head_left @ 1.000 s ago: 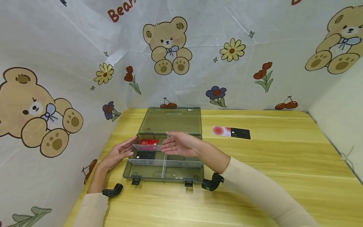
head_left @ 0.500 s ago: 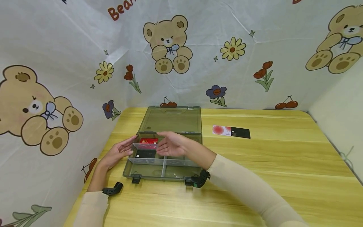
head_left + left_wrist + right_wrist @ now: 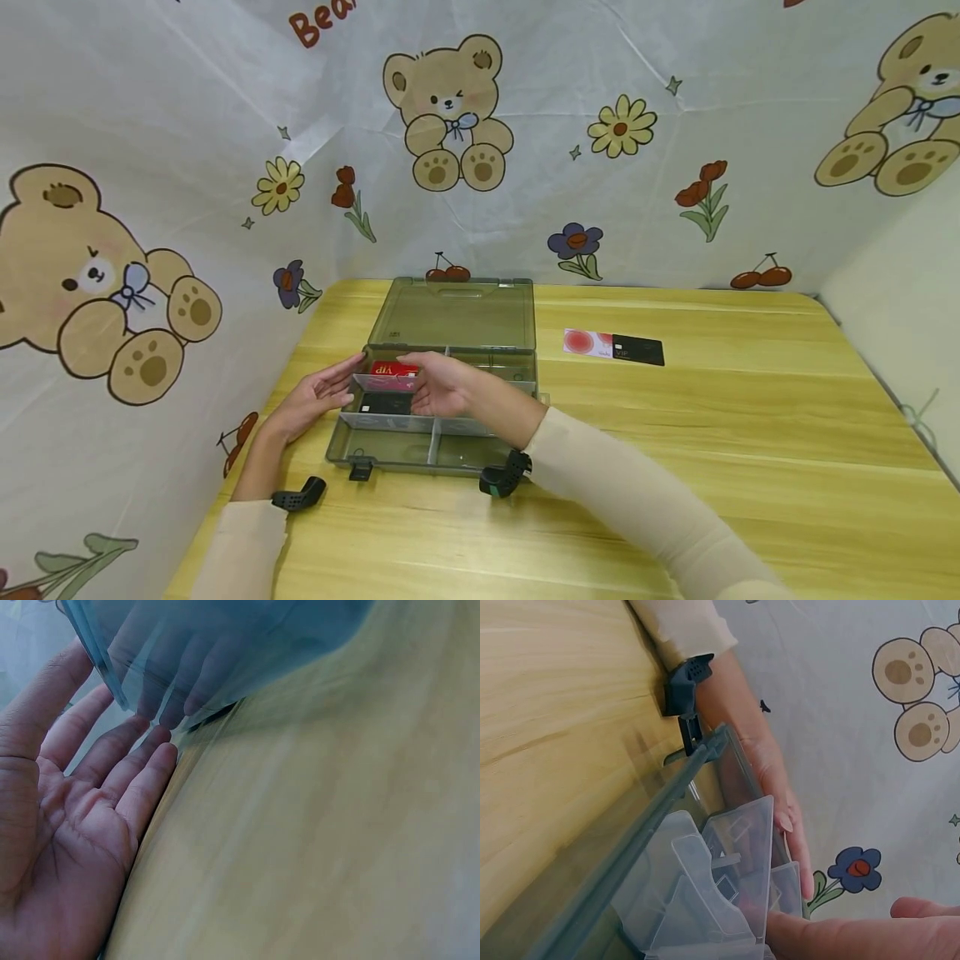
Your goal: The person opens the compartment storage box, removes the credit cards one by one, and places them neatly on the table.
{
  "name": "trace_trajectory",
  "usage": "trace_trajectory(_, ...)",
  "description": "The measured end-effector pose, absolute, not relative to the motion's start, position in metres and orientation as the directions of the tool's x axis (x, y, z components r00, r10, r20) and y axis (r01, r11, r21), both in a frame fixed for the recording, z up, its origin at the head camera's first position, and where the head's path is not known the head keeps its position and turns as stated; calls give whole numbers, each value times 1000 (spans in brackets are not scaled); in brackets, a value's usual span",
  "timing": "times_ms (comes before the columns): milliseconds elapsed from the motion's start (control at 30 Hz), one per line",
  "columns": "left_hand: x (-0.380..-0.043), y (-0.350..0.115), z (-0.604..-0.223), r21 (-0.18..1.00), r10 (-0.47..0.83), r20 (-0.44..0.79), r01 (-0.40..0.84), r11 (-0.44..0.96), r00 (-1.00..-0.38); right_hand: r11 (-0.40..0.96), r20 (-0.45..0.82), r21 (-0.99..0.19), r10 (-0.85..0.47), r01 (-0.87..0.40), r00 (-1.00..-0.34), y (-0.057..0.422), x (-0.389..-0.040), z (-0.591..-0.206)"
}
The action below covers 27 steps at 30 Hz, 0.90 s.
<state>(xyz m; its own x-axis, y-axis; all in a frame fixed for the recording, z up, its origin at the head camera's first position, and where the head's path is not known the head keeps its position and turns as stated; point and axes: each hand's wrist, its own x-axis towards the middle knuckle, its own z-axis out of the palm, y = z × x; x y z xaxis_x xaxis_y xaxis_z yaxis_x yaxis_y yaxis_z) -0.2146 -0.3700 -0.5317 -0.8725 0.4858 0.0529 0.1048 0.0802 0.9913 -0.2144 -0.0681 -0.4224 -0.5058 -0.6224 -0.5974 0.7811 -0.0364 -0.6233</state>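
Observation:
A green-tinted translucent box (image 3: 393,444) with compartments lies with its lid (image 3: 457,315) folded back. My left hand (image 3: 303,407) rests beside its left wall, fingers extended along it; in the left wrist view, the fingertips of this hand (image 3: 75,840) reach the box side. Over the middle row is my right hand (image 3: 447,385), palm facing left and fingers slightly bent, the tips right by a black card (image 3: 385,405) in the left compartment. A red VIP card (image 3: 388,368) lies in the back left compartment. Clear dividers (image 3: 739,855) stand up inside, hiding some fingertips in the right wrist view.
To the right of the box, a white card with a red circle (image 3: 579,342) lies against a black VIP card (image 3: 638,350) on the wooden table (image 3: 720,450). A bear-print cloth (image 3: 525,158) hangs behind and at left. A latch (image 3: 361,471) sticks out in front.
My right hand has moved left across the box toward the black card, its fingers a little more bent. My left hand keeps its place. The head view has tilted slightly down.

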Motion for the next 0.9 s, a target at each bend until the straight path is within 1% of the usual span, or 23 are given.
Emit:
trace_trajectory(367,-213,-370,-528,991,480,53,106,84,-876,-39,-607,-629,-600,777,-521,-73,-216,-427)
trace_trajectory(600,-213,-371,-529,991,485,56,107,79,-873,-52,-601,-647,-579,761,-551,-74,-214,-428)
trace_trajectory(900,-214,-370,-530,992,484,49,98,77,-874,-34,-580,-694,-565,719,-587,-74,-210,-429)
